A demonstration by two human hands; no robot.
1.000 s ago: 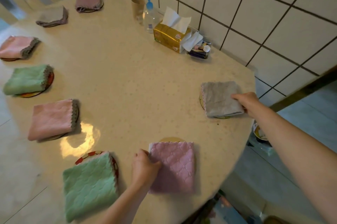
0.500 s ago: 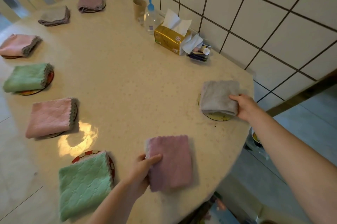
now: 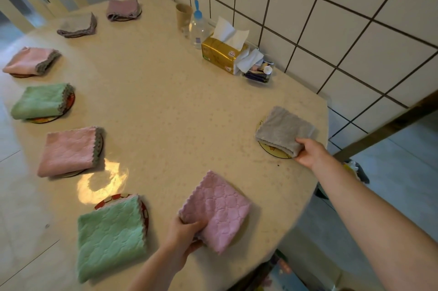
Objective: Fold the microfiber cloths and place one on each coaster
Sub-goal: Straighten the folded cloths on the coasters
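Note:
My left hand (image 3: 187,233) grips the near left corner of a folded mauve-pink cloth (image 3: 219,207) lying near the table's front edge; a sliver of its coaster (image 3: 239,233) shows underneath. My right hand (image 3: 309,152) pinches the near corner of a folded grey cloth (image 3: 283,130), which sits partly off its yellow coaster (image 3: 272,152). Several other folded cloths rest on coasters round the left side: green (image 3: 110,241), pink (image 3: 68,150), green (image 3: 41,101), pink (image 3: 29,60), grey (image 3: 77,25) and mauve (image 3: 122,8).
On the beige table (image 3: 166,101), by the tiled wall, stand a gold tissue box (image 3: 222,54), a clear bottle with blue cap (image 3: 198,27), a paper cup (image 3: 183,15) and a small tray of oddments (image 3: 259,72). The table edge drops off at the right.
Both cloths have turned: the mauve-pink one rotated under my left hand, which now grips its corner; the grey one slid back and left, uncovering more of its yellow coaster.

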